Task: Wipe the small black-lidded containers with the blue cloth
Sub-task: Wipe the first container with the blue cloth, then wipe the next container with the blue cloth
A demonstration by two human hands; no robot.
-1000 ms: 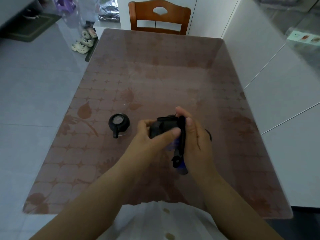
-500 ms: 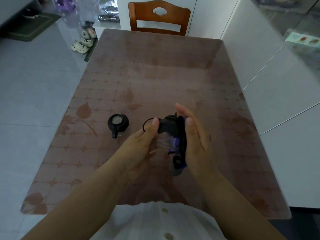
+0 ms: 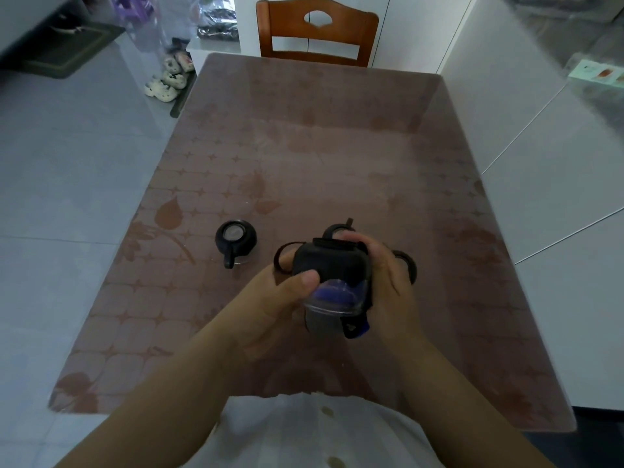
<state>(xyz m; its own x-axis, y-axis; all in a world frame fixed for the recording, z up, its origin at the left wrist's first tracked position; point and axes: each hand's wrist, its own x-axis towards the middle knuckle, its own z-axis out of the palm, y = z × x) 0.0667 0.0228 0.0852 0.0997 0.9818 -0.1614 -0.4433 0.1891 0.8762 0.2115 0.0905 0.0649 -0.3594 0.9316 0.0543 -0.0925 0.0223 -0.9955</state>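
I hold a small clear container with a black lid [image 3: 330,265] above the table, tilted with its lid facing away from me. My left hand [image 3: 270,307] grips it from the left, thumb on the lid's edge. My right hand [image 3: 388,285] presses the blue cloth [image 3: 360,329] against its right side; blue also shows through the clear body. A second black-lidded container [image 3: 236,240] stands alone on the table to the left. Parts of other black-lidded containers [image 3: 407,265] peek out behind my hands.
The brown patterned table [image 3: 304,157] stretches ahead, with a wooden chair [image 3: 317,32] at its far end. White cabinets [image 3: 547,204] run close along the right side. Shoes [image 3: 169,81] lie on the grey floor at the far left.
The held container has been turned between my hands, so its black lid now faces up and away. My left thumb has moved onto the lid's edge. The container on the left has not moved.
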